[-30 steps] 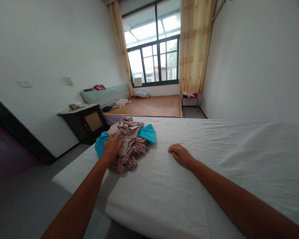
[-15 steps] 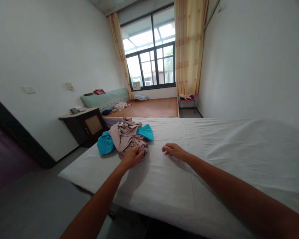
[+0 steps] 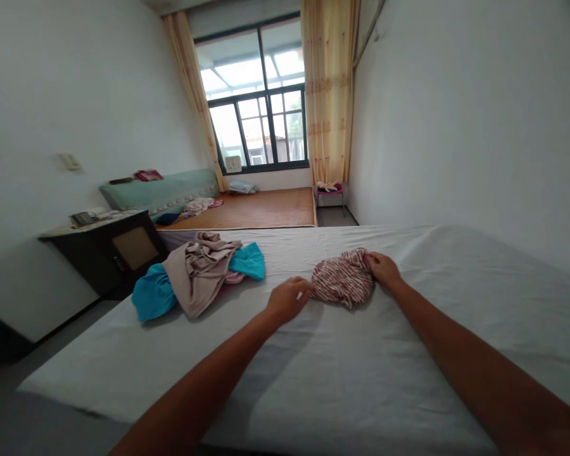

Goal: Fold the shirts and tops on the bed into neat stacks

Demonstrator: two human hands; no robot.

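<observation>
A crumpled red-and-white striped garment point(image 3: 344, 280) lies bunched on the white sheet point(image 3: 389, 373), between my two hands. My right hand point(image 3: 384, 269) pinches its upper right edge. At its left edge, my left hand point(image 3: 289, 297) is closed with thumb and fingertips on the cloth. Left of my hands is a loose heap: a beige-pink garment point(image 3: 197, 278) draped over bright blue cloth point(image 3: 154, 292), with another blue part sticking out on the right. What kind of garments these are, I cannot make out.
Beyond the sheet stands a bed with a brown mat point(image 3: 266, 208) and a green headboard point(image 3: 161, 190). A dark cabinet point(image 3: 104, 250) is at the left. A stool point(image 3: 330, 190) with items on it stands below the curtain point(image 3: 330, 95). White walls flank both sides.
The striped garment has left the heap and moved right, onto the sheet between my hands. My right hand has taken hold of it. The view has turned slightly to the right.
</observation>
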